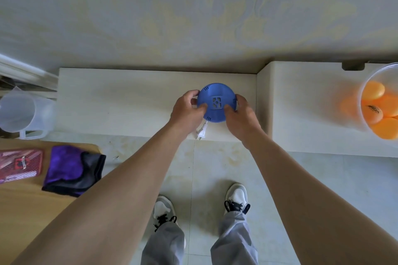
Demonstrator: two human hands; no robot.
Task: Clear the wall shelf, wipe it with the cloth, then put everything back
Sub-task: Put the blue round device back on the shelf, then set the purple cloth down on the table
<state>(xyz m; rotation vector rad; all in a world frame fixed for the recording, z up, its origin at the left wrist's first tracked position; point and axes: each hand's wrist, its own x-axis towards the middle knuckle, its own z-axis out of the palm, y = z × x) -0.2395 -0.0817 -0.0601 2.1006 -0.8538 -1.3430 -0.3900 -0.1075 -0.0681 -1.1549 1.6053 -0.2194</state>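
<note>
The left hand [187,106] and right hand [239,114] are gripping the disc [216,102] at nine and three o'clock, over the shelf [129,101]. Its plug [202,133] is dangling at six. The cloth [73,170] is lying at eight, on a table [32,211].

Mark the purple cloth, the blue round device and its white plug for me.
purple cloth [64,165], head view, on its purple top fold.
blue round device [216,103], head view, on the square vent at its centre.
white plug [202,133], head view, on the plug body.
</note>
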